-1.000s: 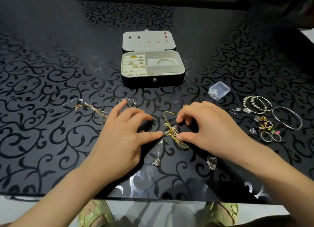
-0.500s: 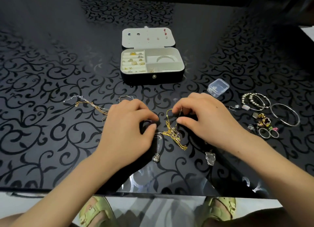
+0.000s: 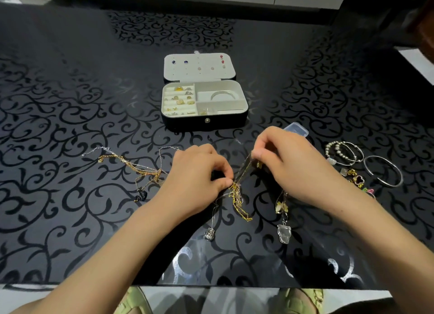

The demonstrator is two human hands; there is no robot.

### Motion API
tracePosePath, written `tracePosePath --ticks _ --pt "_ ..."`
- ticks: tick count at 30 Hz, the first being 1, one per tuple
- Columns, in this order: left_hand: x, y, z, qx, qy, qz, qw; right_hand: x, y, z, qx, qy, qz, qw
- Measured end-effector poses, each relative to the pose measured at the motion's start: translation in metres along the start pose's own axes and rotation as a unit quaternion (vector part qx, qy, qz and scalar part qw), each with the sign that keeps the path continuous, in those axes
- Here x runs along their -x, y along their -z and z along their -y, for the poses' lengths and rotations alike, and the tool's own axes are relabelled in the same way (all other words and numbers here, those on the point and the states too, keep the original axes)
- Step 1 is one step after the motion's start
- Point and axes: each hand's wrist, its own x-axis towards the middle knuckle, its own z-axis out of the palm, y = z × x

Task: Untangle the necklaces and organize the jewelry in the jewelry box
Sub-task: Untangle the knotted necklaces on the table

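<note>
Between the fingers [image 3: 225,183] hangs the knotted bundle of gold and silver necklace chains [image 3: 237,193]: the left hand [image 3: 195,179] pinches it at the knot, and the right hand [image 3: 293,165] pinches strands held higher. It looks light, limp and snag-prone, so single strands beside the knot seem the best hold, pulled gently. Below the fingers a silver pendant [image 3: 209,234] and a clear pendant [image 3: 284,233] trail on the black patterned desk [image 3: 70,219]. Left lies a second chain tangle [image 3: 145,172]; beyond, the open black jewelry box [image 3: 204,123]; right, silver bangles [image 3: 345,152], none in the way.
</note>
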Motion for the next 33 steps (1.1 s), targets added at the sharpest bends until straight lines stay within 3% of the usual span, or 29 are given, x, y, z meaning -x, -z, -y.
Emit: tracePosePath --ticks 3,8,11,15,17,23,33 --pt "-0.004 0.000 -0.004 -0.053 -0.019 0.014 0.998 0.004 0.007 0.000 -0.083 -0.015 0.019 0.996" --pt "-0.004 -0.005 -0.004 -0.137 -0.038 0.011 0.990 0.003 0.006 -0.005 -0.076 -0.014 0.006 0.997" --pt "-0.002 -0.005 -0.004 -0.098 -0.017 0.003 0.995 -0.002 0.002 -0.009 -0.059 -0.016 -0.024 0.998" --pt "0.003 0.002 -0.001 0.063 0.055 0.005 0.996 -0.007 -0.004 -0.013 0.009 -0.018 -0.036 0.999" --pt "0.005 0.002 0.002 0.091 0.058 -0.007 0.994 -0.009 -0.008 -0.013 0.053 -0.013 -0.040 0.998" --pt "0.005 0.000 0.005 0.086 0.029 -0.048 0.995 -0.005 -0.013 -0.010 0.189 0.043 -0.061 0.979" --pt "0.003 -0.015 -0.008 0.016 0.040 -0.063 0.997 0.013 -0.029 0.007 0.078 -0.056 0.016 0.995"
